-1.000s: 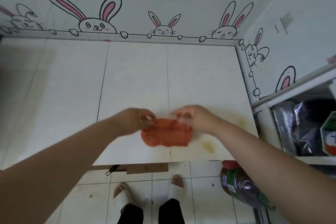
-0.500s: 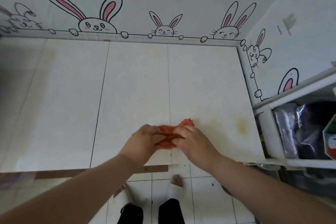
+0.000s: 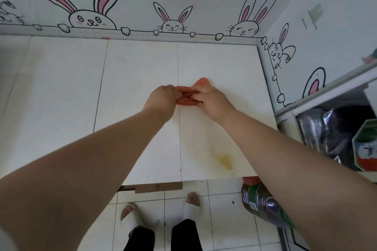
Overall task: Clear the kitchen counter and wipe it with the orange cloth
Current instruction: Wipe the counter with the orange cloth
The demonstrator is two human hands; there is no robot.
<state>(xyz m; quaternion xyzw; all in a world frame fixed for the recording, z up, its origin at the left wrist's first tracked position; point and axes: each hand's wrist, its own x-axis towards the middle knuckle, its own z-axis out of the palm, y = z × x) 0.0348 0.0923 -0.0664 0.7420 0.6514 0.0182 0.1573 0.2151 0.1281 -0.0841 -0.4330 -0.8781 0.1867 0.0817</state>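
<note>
The orange cloth (image 3: 186, 96) lies bunched on the white tiled counter (image 3: 132, 79), near its middle. My left hand (image 3: 162, 98) grips the cloth's left end. My right hand (image 3: 210, 98) presses on its right part, with a bit of cloth (image 3: 202, 81) sticking out beyond the fingers. Most of the cloth is hidden under both hands. A yellowish stain (image 3: 225, 160) marks the counter near its front right edge.
Rabbit-patterned walls close off the counter at the back and on the right. A white shelf (image 3: 326, 96) with dark bags (image 3: 334, 128) stands to the right. A large bottle (image 3: 263, 204) sits on the floor below the counter's front edge, near my feet (image 3: 159, 208).
The cloth was spread flat near the front edge a second ago; both hands have bunched it and pushed it farther from the edge, toward the middle of the counter.
</note>
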